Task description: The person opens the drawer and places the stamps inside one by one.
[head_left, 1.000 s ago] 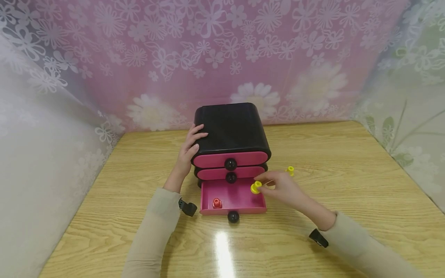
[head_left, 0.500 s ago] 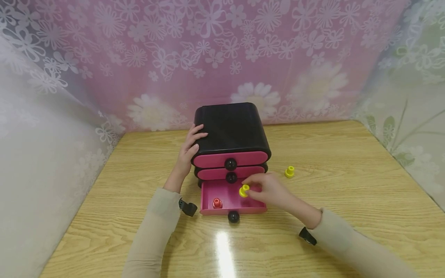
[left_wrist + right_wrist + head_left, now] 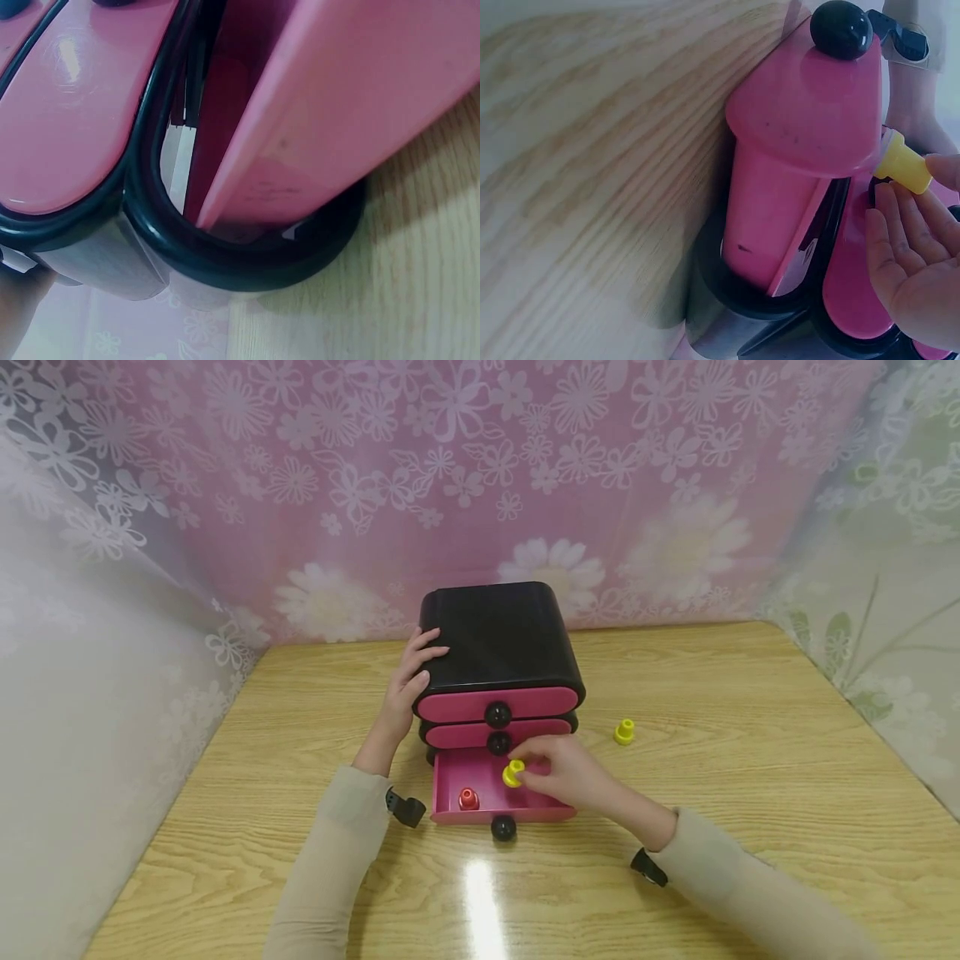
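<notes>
A small black cabinet (image 3: 495, 635) with pink drawers stands on the table, its bottom drawer (image 3: 457, 817) pulled out. My left hand (image 3: 405, 689) rests against the cabinet's left side, fingers extended over the top edge. Over the drawer, my right hand (image 3: 570, 771) pinches a small yellow flanged peg (image 3: 513, 774) between thumb and fingers. In the right wrist view the same yellow peg (image 3: 905, 166) shows beyond the drawer front. A red flanged peg (image 3: 468, 799) sits upright in the drawer's front left part. Another yellow peg (image 3: 624, 732) stands on the table, right of the cabinet.
Two upper drawers with round black knobs (image 3: 498, 715) are closed. The pulled-out drawer has its own black knob (image 3: 504, 828) at the front. Around the cabinet lies the wooden table (image 3: 735, 710). A flowered curtain (image 3: 450, 510) hangs behind it.
My right hand has moved left with the yellow peg, from the drawer's right side to around its middle. The left hand, cabinet and red peg have stayed in place.
</notes>
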Demonstrator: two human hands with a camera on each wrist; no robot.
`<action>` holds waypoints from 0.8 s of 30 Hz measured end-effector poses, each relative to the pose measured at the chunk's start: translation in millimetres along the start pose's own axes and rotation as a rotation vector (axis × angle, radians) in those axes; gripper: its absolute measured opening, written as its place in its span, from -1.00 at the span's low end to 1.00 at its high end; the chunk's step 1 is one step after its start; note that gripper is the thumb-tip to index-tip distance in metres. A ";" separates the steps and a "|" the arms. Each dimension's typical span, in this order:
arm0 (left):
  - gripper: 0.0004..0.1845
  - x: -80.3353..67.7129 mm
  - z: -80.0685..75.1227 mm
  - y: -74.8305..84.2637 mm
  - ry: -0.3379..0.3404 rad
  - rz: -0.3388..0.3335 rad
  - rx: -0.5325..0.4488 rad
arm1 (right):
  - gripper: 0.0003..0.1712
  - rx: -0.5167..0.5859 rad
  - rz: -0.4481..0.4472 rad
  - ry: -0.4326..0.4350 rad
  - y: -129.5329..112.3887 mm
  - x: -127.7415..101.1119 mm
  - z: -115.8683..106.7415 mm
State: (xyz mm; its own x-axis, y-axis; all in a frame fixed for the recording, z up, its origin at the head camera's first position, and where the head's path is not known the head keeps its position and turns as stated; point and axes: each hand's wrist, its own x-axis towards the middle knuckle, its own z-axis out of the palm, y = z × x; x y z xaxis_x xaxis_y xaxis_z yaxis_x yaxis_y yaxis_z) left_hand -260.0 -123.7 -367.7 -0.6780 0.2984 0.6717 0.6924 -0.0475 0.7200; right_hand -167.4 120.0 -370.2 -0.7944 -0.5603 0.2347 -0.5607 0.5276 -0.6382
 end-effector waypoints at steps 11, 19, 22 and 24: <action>-0.57 0.1 0.6 3.0 -0.003 -0.006 -0.011 | -0.79 -0.005 0.027 -0.019 -1.2 4.6 5.3; -0.55 0.0 0.4 0.6 -0.002 -0.007 -0.010 | -0.77 -0.016 0.055 -0.051 -1.5 6.6 10.4; -0.52 -0.4 0.5 -0.5 -0.001 -0.001 -0.007 | -0.76 -0.014 0.073 -0.075 -1.7 7.1 13.1; -0.51 -0.9 0.7 -0.7 -0.002 0.001 -0.007 | -0.76 -0.019 0.075 -0.092 -1.5 7.2 15.0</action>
State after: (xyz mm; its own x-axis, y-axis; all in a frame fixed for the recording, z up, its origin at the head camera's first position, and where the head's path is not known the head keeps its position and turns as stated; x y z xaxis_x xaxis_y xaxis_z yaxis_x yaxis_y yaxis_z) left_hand -259.7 -123.3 -368.9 -0.6768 0.2999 0.6723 0.6915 -0.0544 0.7203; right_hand -168.8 105.5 -378.5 -0.8097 -0.5749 0.1181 -0.5057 0.5813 -0.6375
